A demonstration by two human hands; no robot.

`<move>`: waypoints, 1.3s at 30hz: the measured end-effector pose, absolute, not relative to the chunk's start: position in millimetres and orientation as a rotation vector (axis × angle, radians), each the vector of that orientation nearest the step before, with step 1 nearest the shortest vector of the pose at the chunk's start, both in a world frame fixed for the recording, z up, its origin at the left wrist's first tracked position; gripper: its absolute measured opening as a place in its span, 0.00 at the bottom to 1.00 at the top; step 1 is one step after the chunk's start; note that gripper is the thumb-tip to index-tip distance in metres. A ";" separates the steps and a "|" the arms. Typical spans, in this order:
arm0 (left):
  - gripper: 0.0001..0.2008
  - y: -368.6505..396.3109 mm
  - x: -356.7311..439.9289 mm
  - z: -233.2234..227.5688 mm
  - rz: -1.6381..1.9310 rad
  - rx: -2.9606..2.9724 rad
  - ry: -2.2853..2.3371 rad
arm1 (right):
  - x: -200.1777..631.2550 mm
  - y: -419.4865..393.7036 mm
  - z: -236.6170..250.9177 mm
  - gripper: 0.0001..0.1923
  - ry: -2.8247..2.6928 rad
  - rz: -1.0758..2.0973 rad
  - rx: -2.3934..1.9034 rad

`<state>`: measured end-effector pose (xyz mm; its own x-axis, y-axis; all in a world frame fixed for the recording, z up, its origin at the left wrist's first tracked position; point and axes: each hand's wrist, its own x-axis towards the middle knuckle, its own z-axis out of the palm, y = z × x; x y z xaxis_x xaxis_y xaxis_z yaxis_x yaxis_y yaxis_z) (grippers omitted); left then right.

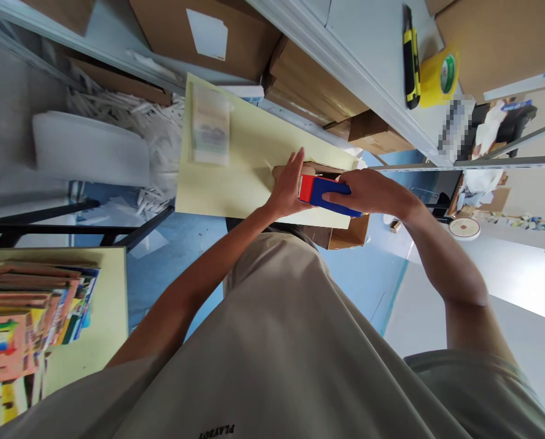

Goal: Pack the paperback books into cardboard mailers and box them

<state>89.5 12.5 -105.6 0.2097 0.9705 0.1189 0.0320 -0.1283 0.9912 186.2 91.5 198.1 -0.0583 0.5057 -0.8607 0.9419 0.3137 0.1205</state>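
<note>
A blue and red tape dispenser (330, 194), block-shaped from above, is in my right hand (361, 190). The thumb lies across its blue side and the red end points left. Close to that red end is my left hand (287, 190), fingers stretched out and thumb apart, resting against a small cardboard box (324, 169). Both hands cover much of this box. It lies on the pale yellow tabletop (247, 183), where a clear-wrapped packet (211, 125) sits toward the left end.
On the shelf at upper right are a black and yellow utility knife (410, 61) and a yellow tape roll (441, 76). Large cartons (309, 82) stand behind the table. An open carton (351, 233) is below its right end. Stacked books (35, 311) lie at lower left.
</note>
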 end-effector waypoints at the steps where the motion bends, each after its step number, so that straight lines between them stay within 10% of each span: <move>1: 0.65 19.9 84.7 -101.0 1.114 1.452 1.003 | 185.2 91.5 198.8 0.31 1.692 -0.612 1.306; 8: 0.39 21.8 76.9 -105.0 1.035 1.508 1.037 | 176.7 89.9 194.1 0.35 1.724 -0.559 1.265; 21: 0.29 10.0 70.3 -124.8 0.991 1.599 1.029 | 250.0 128.6 175.4 0.37 1.583 -0.681 1.290; 39: 0.65 4.7 83.4 -70.2 0.512 1.880 1.379 | 328.6 152.7 107.9 0.39 1.855 -0.942 1.067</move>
